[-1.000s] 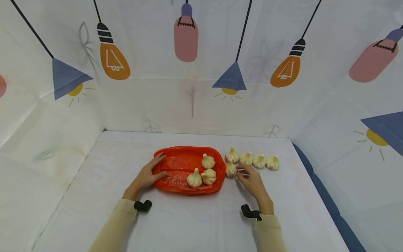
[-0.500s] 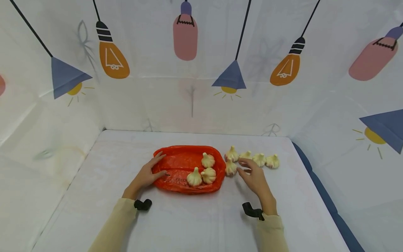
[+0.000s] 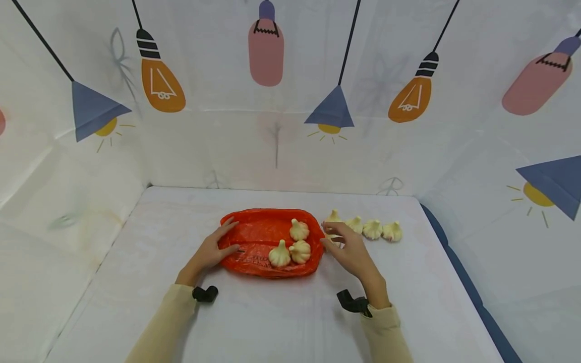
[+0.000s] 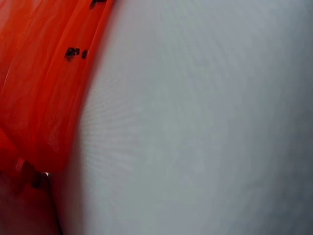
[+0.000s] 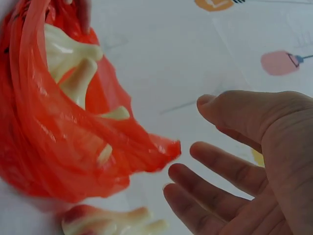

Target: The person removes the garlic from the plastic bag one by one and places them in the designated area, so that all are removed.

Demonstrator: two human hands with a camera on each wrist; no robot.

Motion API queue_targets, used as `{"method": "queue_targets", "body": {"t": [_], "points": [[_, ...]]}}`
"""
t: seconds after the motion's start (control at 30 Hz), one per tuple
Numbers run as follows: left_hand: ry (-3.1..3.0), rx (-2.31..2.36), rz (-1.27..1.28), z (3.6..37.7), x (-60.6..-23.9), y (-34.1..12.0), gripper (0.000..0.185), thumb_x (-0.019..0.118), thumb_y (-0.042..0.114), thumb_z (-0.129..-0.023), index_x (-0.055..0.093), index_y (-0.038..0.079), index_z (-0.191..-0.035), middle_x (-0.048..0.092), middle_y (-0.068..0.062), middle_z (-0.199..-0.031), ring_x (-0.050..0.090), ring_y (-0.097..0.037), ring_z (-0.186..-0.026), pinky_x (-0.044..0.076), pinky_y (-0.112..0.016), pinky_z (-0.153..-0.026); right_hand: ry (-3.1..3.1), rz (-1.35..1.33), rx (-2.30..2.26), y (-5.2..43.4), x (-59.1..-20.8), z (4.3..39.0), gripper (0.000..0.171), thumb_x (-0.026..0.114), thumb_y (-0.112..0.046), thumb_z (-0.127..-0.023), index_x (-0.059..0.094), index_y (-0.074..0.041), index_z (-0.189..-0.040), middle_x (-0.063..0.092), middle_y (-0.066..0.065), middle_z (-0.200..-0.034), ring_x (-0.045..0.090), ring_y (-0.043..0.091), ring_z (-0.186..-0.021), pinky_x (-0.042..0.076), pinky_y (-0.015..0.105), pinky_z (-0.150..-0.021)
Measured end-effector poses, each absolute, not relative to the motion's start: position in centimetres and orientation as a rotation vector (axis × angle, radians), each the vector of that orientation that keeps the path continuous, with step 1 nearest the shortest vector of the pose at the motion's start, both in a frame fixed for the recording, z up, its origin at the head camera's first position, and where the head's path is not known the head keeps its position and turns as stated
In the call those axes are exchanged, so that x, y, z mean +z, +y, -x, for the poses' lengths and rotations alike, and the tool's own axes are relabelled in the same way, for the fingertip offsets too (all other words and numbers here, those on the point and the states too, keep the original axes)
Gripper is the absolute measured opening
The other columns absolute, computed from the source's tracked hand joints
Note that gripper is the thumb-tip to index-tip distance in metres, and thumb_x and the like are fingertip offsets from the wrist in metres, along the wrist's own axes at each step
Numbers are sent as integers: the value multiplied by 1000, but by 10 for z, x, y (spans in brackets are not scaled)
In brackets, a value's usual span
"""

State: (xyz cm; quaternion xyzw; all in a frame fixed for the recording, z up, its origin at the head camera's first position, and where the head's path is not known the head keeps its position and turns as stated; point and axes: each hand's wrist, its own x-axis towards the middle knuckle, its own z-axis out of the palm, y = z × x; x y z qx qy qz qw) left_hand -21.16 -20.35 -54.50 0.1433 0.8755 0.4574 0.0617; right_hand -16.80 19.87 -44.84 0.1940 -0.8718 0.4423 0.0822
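A red plastic bag (image 3: 258,229), spread wide and shallow, lies on the table. Inside it, toward the right end, sit three garlic bulbs (image 3: 279,254). My left hand (image 3: 213,250) rests at the bag's left end, its thumb and fingers spread over the rim. Just off the bag's right end is my right hand (image 3: 349,247), thumb apart from the fingers and nothing between them. It partly covers a garlic bulb beside the rim, and that bulb (image 5: 102,223) shows low in the right wrist view. The left wrist view shows only the bag's side (image 4: 54,73) and the table.
Behind my right hand, several more garlic bulbs (image 3: 372,230) stand in a row on the white table (image 3: 277,317). A white sheet (image 3: 218,141) printed with lamps encloses the table's back and sides.
My right hand first drew back to the right from the bulb beside the bag, then came left over it, toward the bag's right rim. The left hand stays in place.
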Motion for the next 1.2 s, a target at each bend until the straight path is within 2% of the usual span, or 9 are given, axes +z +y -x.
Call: {"method": "queue_targets", "body": {"t": [0.2, 0.47, 0.57, 0.73, 0.87, 1.03, 1.2], "points": [[2652, 1388, -453, 212, -545, -204, 75, 73, 37, -95, 40, 14, -159, 25, -9, -171, 21, -47, -156, 18, -72, -121, -2669, -649, 1309, 182, -442, 171, 43, 76, -16, -95, 63, -5, -135, 67, 15, -131, 68, 34, -115, 59, 54, -95], [2644, 1404, -467, 213, -544, -204, 74, 73, 34, -96, 40, 14, -159, 25, -8, -171, 20, -45, -156, 18, -71, -122, -2611, -751, 1219, 166, -428, 177, 39, 78, -14, -92, 66, -9, -129, 69, 11, -126, 68, 34, -108, 59, 53, -94], [2631, 1417, -462, 213, -542, -204, 74, 74, 32, -95, 40, 14, -159, 24, -8, -172, 20, -45, -156, 18, -71, -122, -2635, -776, 1241, 160, -421, 182, 40, 78, -16, -93, 65, -9, -130, 69, 8, -127, 69, 32, -110, 59, 51, -97], [2634, 1408, -457, 214, -542, -204, 74, 73, 33, -96, 39, 15, -159, 24, -7, -172, 20, -46, -156, 19, -74, -120, -2765, -836, 1315, 148, -412, 195, 45, 74, -23, -96, 62, -9, -137, 65, 10, -135, 65, 37, -120, 56, 53, -100], [2636, 1400, -437, 213, -542, -204, 74, 72, 33, -96, 39, 17, -160, 24, -5, -172, 19, -45, -157, 18, -74, -120, -2870, -929, 1333, 138, -416, 208, 49, 73, -24, -97, 58, -11, -141, 61, 11, -142, 62, 39, -124, 54, 52, -104], [2630, 1410, -449, 213, -543, -205, 73, 72, 33, -96, 41, 16, -159, 24, -7, -172, 19, -45, -156, 18, -73, -121, -2984, -1027, 1333, 125, -426, 223, 51, 74, -24, -96, 57, -12, -143, 60, 11, -143, 63, 37, -123, 54, 49, -105], [2625, 1415, -455, 212, -544, -204, 72, 72, 35, -96, 42, 15, -158, 24, -9, -171, 20, -47, -156, 18, -72, -121, -3069, -1157, 1308, 117, -442, 237, 51, 73, -25, -97, 56, -9, -143, 60, 16, -143, 61, 37, -125, 54, 49, -104]]}}
